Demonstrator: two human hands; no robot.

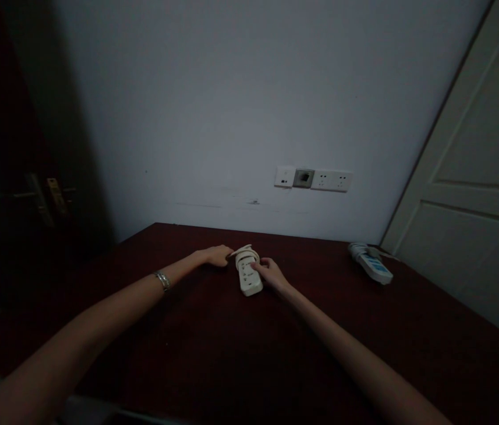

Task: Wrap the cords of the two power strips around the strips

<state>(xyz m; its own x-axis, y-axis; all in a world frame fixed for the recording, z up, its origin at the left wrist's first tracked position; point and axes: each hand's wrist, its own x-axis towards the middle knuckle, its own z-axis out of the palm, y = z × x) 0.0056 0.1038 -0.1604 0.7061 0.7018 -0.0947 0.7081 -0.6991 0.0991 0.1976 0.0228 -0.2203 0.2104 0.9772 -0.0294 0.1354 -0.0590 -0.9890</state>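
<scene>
A white power strip (250, 278) lies on the dark red table, its sockets facing up. Its pale cord (246, 254) is wound round the far end of the strip. My right hand (271, 274) grips the strip's right side, with the thumb on top near the sockets. Just left of the coil, my left hand (219, 255) is closed on the loose end of the cord; whatever plug is on that end is hidden by the fingers. A metal band (162, 281) circles my left wrist.
A second power strip (375, 267) with blue socket areas and a wound grey cord lies at the table's right. Wall sockets (331, 180) sit above the dark red table (214, 342). A white panelled door (475, 195) stands at right, a dark door with handles (39, 198) at left.
</scene>
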